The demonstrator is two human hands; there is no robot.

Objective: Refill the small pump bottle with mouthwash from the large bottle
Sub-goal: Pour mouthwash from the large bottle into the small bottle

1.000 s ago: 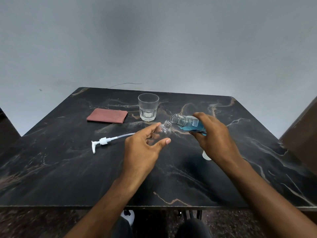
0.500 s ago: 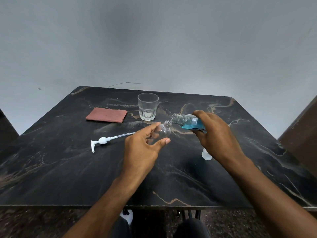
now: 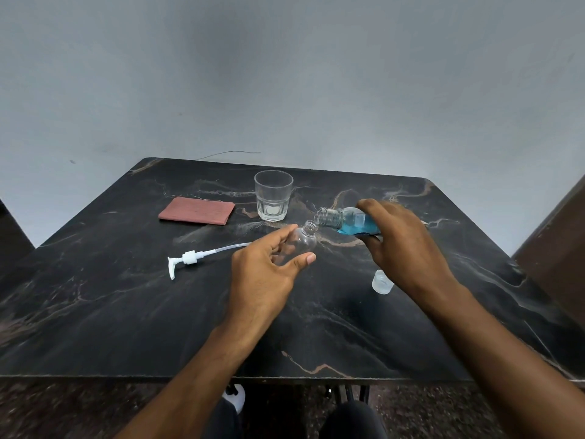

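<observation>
My left hand (image 3: pixel 269 267) holds the small clear bottle (image 3: pixel 304 239) between thumb and fingers, its open neck tilted up to the right. My right hand (image 3: pixel 402 245) grips the large bottle (image 3: pixel 345 220) of blue mouthwash, tipped nearly level with its open mouth just above and right of the small bottle's neck. The blue liquid lies low in the large bottle's body. No stream between the two mouths is visible. The white pump head (image 3: pixel 186 259) with its clear tube lies on the table to the left.
A clear drinking glass (image 3: pixel 273 195) stands behind the bottles. A folded reddish cloth (image 3: pixel 197 210) lies at the back left. A translucent cap (image 3: pixel 382 282) stands under my right wrist. The black marble table's front edge (image 3: pixel 190 377) is near my body.
The large bottle has tipped further toward level and its mouth has come a little closer to the small bottle's neck. My left hand has stayed put.
</observation>
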